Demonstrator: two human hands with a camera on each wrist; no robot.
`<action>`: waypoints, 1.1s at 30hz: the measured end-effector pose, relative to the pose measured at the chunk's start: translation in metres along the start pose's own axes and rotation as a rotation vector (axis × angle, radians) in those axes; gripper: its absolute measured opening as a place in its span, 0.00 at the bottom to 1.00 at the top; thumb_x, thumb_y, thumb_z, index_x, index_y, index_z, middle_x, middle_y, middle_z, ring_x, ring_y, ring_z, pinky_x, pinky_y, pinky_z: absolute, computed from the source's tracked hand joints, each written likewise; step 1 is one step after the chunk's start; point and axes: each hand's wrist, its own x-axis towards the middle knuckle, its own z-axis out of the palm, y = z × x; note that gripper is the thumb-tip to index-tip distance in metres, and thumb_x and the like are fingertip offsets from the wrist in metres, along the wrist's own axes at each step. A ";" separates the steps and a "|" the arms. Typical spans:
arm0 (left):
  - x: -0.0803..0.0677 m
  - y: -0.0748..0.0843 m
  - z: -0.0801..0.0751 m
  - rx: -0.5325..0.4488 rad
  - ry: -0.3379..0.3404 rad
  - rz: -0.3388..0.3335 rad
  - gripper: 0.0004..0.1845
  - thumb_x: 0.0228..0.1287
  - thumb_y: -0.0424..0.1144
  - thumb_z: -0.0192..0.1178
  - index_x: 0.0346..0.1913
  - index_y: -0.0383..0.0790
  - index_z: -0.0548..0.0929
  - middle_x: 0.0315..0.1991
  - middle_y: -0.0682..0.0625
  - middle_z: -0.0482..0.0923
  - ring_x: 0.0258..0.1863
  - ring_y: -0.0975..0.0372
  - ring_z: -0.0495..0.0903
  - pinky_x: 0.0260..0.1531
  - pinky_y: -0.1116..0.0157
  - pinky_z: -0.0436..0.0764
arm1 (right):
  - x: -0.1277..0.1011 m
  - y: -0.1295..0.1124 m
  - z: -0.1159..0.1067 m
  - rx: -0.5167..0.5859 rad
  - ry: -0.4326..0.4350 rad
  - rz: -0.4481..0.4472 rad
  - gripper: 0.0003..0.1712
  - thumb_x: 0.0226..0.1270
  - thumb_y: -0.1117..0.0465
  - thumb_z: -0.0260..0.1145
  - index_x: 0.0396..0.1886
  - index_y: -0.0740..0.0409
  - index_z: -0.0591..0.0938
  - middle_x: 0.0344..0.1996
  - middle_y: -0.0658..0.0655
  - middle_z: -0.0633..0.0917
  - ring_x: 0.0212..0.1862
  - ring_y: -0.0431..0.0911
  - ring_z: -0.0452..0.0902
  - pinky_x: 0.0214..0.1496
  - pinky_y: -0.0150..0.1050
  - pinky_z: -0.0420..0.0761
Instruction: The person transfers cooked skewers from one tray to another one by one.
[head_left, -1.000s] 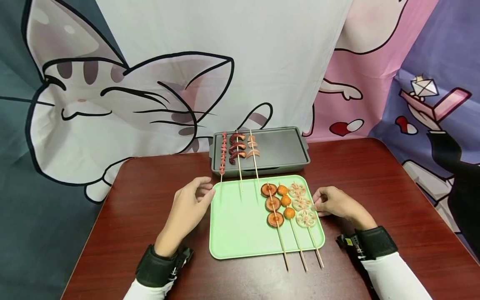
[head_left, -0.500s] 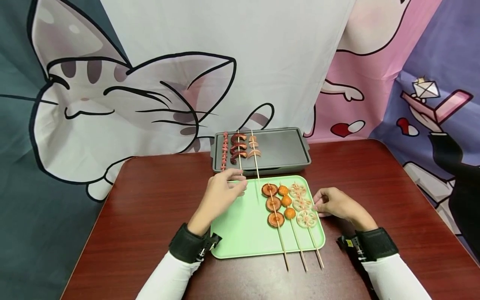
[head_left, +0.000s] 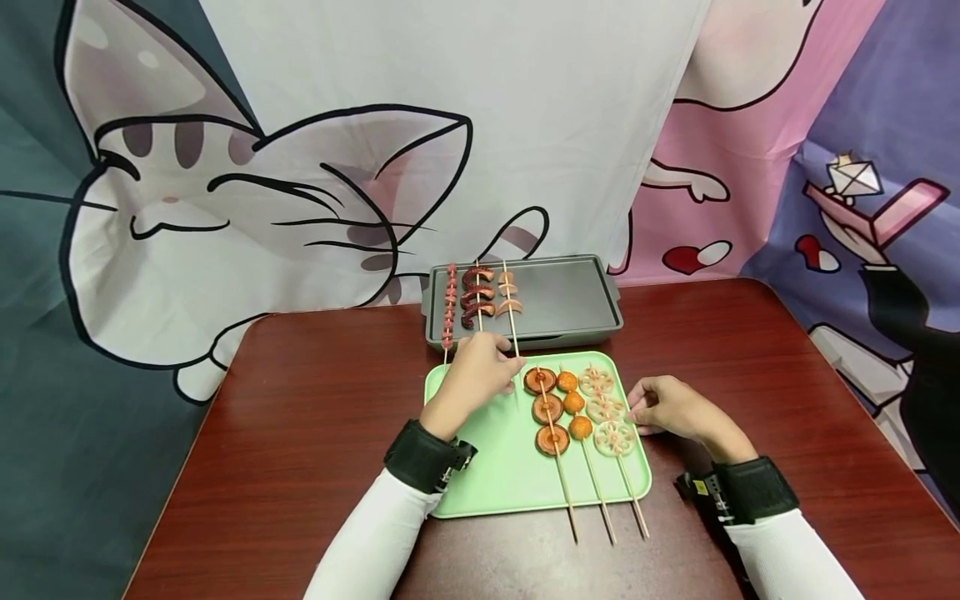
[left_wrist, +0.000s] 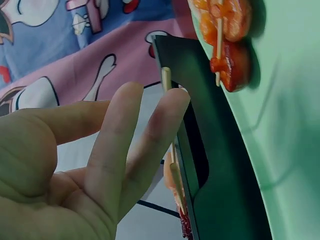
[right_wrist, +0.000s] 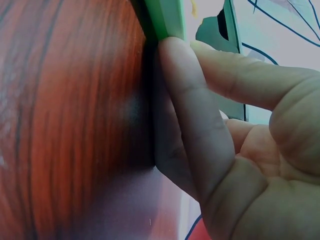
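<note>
My left hand (head_left: 476, 367) is over the upper left of the green tray (head_left: 498, 471), near the stick of a skewer of pale curved pieces (head_left: 509, 307). In the left wrist view, the fingers reach beside that bamboo stick (left_wrist: 166, 77), and the thumb stands apart from them. My right hand (head_left: 667, 404) pinches the tray's right edge between thumb and finger, as the right wrist view shows at the green rim (right_wrist: 171, 17). On the tray lie skewers of mushroom slices (head_left: 547, 408), orange balls (head_left: 573, 403) and lotus root slices (head_left: 604, 408).
Behind the tray stands a grey rectangular pan (head_left: 566, 296). It also bears a red sausage skewer (head_left: 450, 304) and a dark octopus-tentacle skewer (head_left: 477, 296), whose sticks point toward the tray. Printed cloth (head_left: 337, 67) hangs behind the brown table (head_left: 300, 400).
My left hand has moved right, from the tray's upper left corner past the sausage and tentacle skewers' sticks to the third skewer's stick. The right hand has stayed at the tray edge.
</note>
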 end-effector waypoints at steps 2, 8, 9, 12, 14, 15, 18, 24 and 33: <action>0.002 0.001 0.004 0.027 0.014 -0.013 0.21 0.70 0.41 0.68 0.58 0.30 0.82 0.33 0.44 0.89 0.21 0.62 0.87 0.22 0.67 0.83 | 0.000 0.000 0.000 0.000 0.000 -0.002 0.08 0.68 0.76 0.66 0.44 0.76 0.77 0.32 0.60 0.82 0.35 0.45 0.83 0.35 0.37 0.91; 0.008 0.001 0.012 0.107 0.037 -0.039 0.15 0.70 0.43 0.69 0.48 0.33 0.86 0.33 0.43 0.85 0.18 0.64 0.84 0.21 0.67 0.80 | 0.000 0.001 0.001 0.001 -0.002 -0.010 0.08 0.68 0.76 0.66 0.44 0.77 0.77 0.33 0.61 0.82 0.34 0.45 0.83 0.35 0.37 0.91; 0.009 0.001 0.013 0.117 0.035 -0.041 0.13 0.70 0.43 0.69 0.44 0.34 0.86 0.32 0.43 0.85 0.17 0.64 0.84 0.20 0.67 0.80 | -0.001 0.001 0.001 0.003 -0.002 -0.011 0.09 0.68 0.76 0.66 0.44 0.77 0.77 0.33 0.61 0.82 0.34 0.45 0.83 0.35 0.37 0.91; 0.011 0.000 0.015 0.132 0.032 -0.045 0.11 0.70 0.43 0.69 0.35 0.37 0.86 0.31 0.44 0.84 0.17 0.65 0.84 0.20 0.68 0.80 | -0.001 0.001 0.001 0.008 -0.001 -0.017 0.09 0.68 0.75 0.66 0.43 0.77 0.77 0.33 0.61 0.82 0.34 0.45 0.83 0.35 0.37 0.91; 0.012 -0.001 0.016 0.134 0.030 -0.046 0.11 0.69 0.42 0.69 0.33 0.37 0.86 0.32 0.43 0.84 0.17 0.65 0.85 0.20 0.68 0.81 | -0.001 0.001 0.002 0.009 -0.002 -0.020 0.08 0.68 0.75 0.66 0.43 0.76 0.77 0.32 0.61 0.82 0.34 0.45 0.83 0.35 0.37 0.91; 0.013 -0.001 0.016 0.124 0.028 -0.049 0.10 0.69 0.41 0.69 0.36 0.36 0.86 0.34 0.42 0.85 0.18 0.65 0.85 0.20 0.68 0.82 | 0.000 0.002 0.002 0.009 -0.002 -0.021 0.08 0.68 0.75 0.66 0.43 0.76 0.77 0.32 0.61 0.82 0.34 0.45 0.83 0.35 0.37 0.91; 0.014 -0.002 0.017 0.108 0.023 -0.060 0.10 0.69 0.38 0.69 0.44 0.33 0.88 0.40 0.39 0.86 0.18 0.65 0.85 0.22 0.68 0.83 | 0.001 0.002 0.002 0.004 -0.001 -0.018 0.08 0.68 0.75 0.66 0.43 0.76 0.77 0.32 0.60 0.82 0.34 0.44 0.84 0.36 0.36 0.91; 0.017 -0.005 0.018 0.056 0.008 -0.070 0.15 0.69 0.35 0.68 0.54 0.31 0.85 0.42 0.38 0.87 0.19 0.65 0.86 0.24 0.68 0.83 | 0.002 0.002 0.002 -0.001 0.005 -0.016 0.07 0.69 0.75 0.66 0.42 0.75 0.77 0.31 0.60 0.82 0.33 0.43 0.84 0.36 0.36 0.91; 0.019 -0.004 0.016 -0.015 -0.009 -0.093 0.10 0.70 0.32 0.66 0.50 0.32 0.82 0.32 0.45 0.87 0.20 0.62 0.87 0.23 0.67 0.82 | 0.001 0.002 0.001 0.006 0.007 -0.020 0.08 0.68 0.75 0.65 0.43 0.75 0.77 0.32 0.60 0.82 0.34 0.44 0.84 0.36 0.37 0.91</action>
